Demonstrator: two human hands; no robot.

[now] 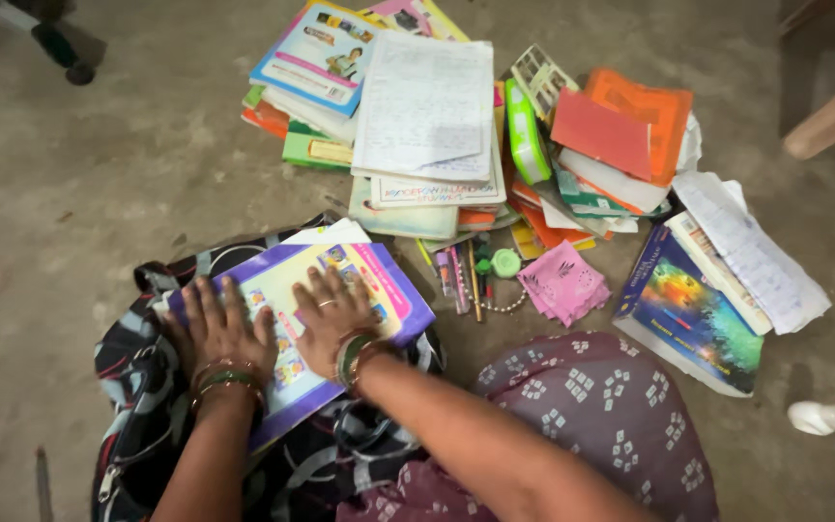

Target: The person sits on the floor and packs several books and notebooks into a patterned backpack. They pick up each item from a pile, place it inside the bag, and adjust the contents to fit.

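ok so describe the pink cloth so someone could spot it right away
Start at the big heap of books on the floor. Just below its right part, beside the pens, lies the pink cloth. It is the only soft, folded, bright pink thing among stiff books.

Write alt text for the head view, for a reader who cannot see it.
Both hands, left hand and right hand, press flat on a purple-edged book lying on a patterned bag. Beyond it, a book pile, pens and a pink cloth lie on the floor.
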